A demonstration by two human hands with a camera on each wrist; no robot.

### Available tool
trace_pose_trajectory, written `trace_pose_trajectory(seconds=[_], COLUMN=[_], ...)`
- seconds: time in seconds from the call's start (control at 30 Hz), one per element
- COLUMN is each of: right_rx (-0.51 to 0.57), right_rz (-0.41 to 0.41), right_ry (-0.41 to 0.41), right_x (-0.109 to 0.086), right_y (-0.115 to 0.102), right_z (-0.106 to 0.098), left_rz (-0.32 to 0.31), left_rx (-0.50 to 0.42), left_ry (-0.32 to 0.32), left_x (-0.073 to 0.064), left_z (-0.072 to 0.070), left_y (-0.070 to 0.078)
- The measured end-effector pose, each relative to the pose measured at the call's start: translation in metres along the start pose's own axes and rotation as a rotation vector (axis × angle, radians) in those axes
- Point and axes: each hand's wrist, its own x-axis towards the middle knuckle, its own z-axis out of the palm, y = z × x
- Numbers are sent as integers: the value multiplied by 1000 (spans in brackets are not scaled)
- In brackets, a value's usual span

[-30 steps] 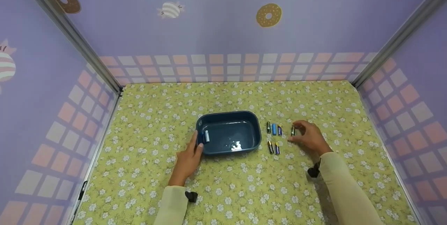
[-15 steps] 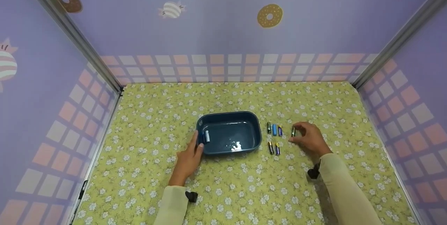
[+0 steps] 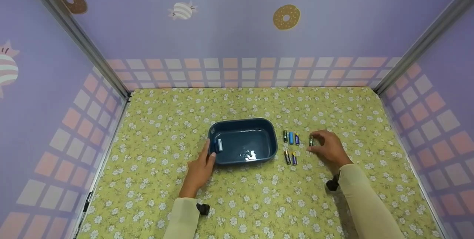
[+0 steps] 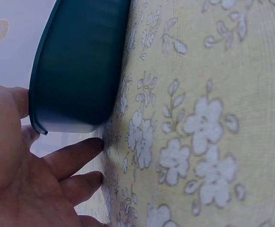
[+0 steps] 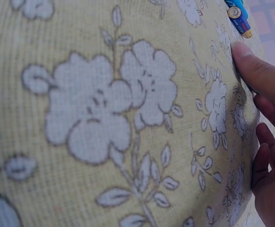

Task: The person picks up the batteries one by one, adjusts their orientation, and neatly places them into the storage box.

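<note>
I had the right hand (image 3: 329,148) pinching a dark battery (image 3: 311,141) by its ends, likely light, rigid and slick; the left hand (image 3: 199,168) gripped the blue tub (image 3: 240,125).

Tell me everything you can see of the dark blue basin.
The basin is dark blue in the head view, greener in the left wrist view, and looks like glossy plastic. It is open-topped, a rounded rectangle with a thin rim and smooth walls. It stands upright on the floral cloth, with bright glints on its floor. A pale silvery cylinder lies inside near the left end. The left hand touches its near left corner; loose batteries lie to its right, apart from it.
</note>
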Motion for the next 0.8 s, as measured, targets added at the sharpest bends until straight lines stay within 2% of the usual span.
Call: trace_pose_trajectory(seconds=[0.17,0.4,0.63,0.8], right_rx=[15,48,8,21], right_rz=[5,54,51,58], right_ry=[5,-13,-24,-26], right_x=[-1,0,0,0], right_y=[-2,-6,-13,-19], right_z=[-1,-3,-2,1], left_rz=[0,5,6,3], left_rx=[-5,-13,-9,-4], left_ry=[-2,-1,5,9], left_x=[1,1,1,2], left_z=[0,0,1,2], left_y=[0,1,-1,-2])
